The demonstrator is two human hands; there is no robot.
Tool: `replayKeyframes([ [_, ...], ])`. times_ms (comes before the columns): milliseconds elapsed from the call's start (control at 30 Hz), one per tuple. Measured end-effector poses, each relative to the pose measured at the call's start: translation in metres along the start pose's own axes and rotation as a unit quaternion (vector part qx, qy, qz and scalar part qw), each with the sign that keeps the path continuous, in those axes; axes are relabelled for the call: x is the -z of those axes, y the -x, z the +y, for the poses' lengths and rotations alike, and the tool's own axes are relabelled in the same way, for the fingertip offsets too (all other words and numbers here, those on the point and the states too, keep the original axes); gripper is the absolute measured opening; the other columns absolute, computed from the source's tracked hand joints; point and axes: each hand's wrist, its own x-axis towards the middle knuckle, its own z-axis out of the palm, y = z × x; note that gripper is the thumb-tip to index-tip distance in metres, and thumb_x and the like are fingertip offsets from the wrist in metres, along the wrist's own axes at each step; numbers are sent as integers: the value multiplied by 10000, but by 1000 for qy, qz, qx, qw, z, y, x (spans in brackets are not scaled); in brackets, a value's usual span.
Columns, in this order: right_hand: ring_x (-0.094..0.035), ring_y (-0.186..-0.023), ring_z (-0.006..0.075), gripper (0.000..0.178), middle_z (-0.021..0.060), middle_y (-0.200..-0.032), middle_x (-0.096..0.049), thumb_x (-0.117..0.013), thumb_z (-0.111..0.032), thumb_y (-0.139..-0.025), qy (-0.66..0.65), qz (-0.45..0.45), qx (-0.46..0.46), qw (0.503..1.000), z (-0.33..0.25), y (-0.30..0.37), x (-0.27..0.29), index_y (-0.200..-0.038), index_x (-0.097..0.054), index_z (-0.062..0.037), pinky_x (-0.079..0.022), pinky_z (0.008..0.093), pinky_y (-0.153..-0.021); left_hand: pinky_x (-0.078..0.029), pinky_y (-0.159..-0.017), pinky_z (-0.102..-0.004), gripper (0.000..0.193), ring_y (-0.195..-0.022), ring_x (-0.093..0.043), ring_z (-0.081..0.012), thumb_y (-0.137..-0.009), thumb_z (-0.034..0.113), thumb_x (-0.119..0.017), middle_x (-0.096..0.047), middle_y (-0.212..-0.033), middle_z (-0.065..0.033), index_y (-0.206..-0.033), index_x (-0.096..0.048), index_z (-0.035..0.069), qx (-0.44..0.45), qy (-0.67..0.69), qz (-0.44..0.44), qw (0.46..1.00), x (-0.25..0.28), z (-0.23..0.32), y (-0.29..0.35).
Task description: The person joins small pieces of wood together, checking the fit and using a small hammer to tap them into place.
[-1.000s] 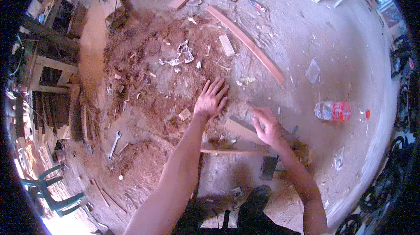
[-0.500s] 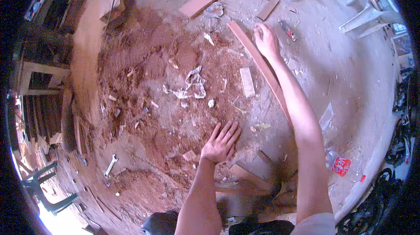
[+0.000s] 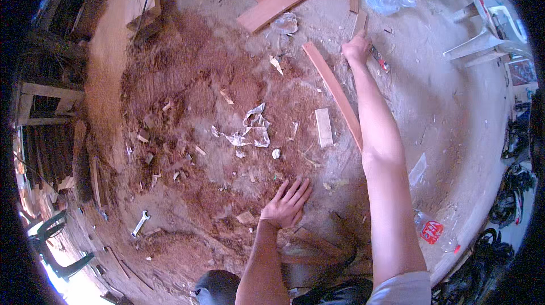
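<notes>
A dirt floor (image 3: 454, 112) spreads pale and dusty, with a wide patch of reddish sawdust (image 3: 193, 134) at its middle. Left of the sawdust stand dark wooden racks (image 3: 45, 112); beyond them, low at the edge, a green plastic chair (image 3: 57, 248) sits in bright daylight. Far right of the sawdust stands a white plastic chair (image 3: 482, 32).

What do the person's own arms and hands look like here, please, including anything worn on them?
Both forearms are bare, and neither the left hand nor the right hand wears a glove. No watch, ring or band shows. The right arm ends in a short, light-coloured sleeve at the upper arm; any sleeve on the left arm lies out of view.
</notes>
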Motion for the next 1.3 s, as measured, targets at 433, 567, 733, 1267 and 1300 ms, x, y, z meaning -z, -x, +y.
replayKeyframes([
  [433,-507,-786,103,642,49,-1123,-484,-523,47,-753,-633,-174,14,754,73,205,79,-1384,-405,29,-439,237,-673,-148,-1204,-474,787,-1445,-282,-211,-810,391,-591,-274,-1582,-43,-1509,-308,166,2,12,28,1000,8,0,6],
  [567,-553,-938,141,719,70,-1094,-509,-565,8,-687,-681,-257,4,686,109,308,118,-1382,-384,15,-480,261,-764,-164,-1201,-475,754,-1423,-327,-216,-832,365,-578,-304,-1568,-50,-1507,-309,168,7,2,72,997,-3,5,3],
  [733,-525,-879,157,776,63,-1064,-491,-614,-82,-632,-726,-340,-57,594,126,430,170,-1371,-386,-17,-461,299,-753,-122,-1210,-470,685,-1452,-258,-225,-874,322,-533,-242,-1590,-73,-1501,-313,153,30,7,85,996,8,6,13],
  [1267,-635,-847,155,357,29,-975,-658,-625,-102,-898,-620,-356,-236,657,263,811,138,-1243,-545,-55,-528,292,-719,-460,-969,-508,403,-984,-631,-371,-933,318,-576,-642,-1061,-208,-1277,-561,109,-50,141,69,986,56,-33,36],
  [1300,-635,-842,167,413,32,-975,-657,-634,-100,-885,-626,-310,-229,678,273,822,139,-1279,-517,-56,-529,299,-712,-486,-927,-495,399,-883,-656,-369,-941,350,-566,-666,-938,-197,-1249,-582,96,-18,128,-15,992,88,12,45],
])
